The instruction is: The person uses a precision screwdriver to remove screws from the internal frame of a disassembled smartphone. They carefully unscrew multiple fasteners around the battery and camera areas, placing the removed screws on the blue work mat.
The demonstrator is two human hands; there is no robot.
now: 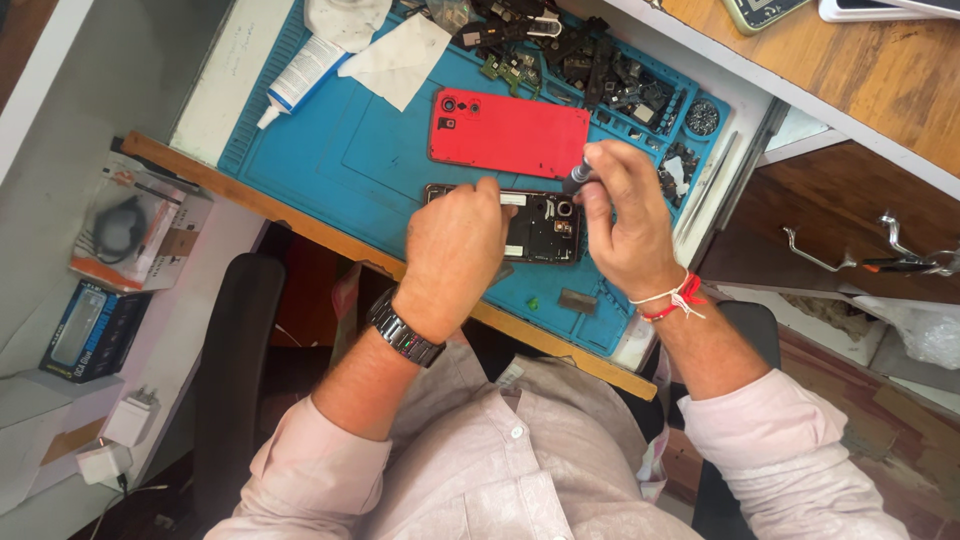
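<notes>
1. Head view: an opened smartphone [540, 226] lies on a blue repair mat [340, 160] on the desk [215, 80], its red back cover [508, 132] just beyond it.
2. The left hand [452, 248] presses on the phone's near end, fingers curled down onto it, steadying it.
3. The right hand [625, 215] is clenched around a small screwdriver [578, 177], its tip near the camera end of the phone.
4. Judged step: working on a screw inside the open body. The next move seems to call for a steady, upright tip.
5. Loose parts [600, 75], a glue tube [300, 75] and tissues [400, 55] lie at the mat's far side.
</notes>
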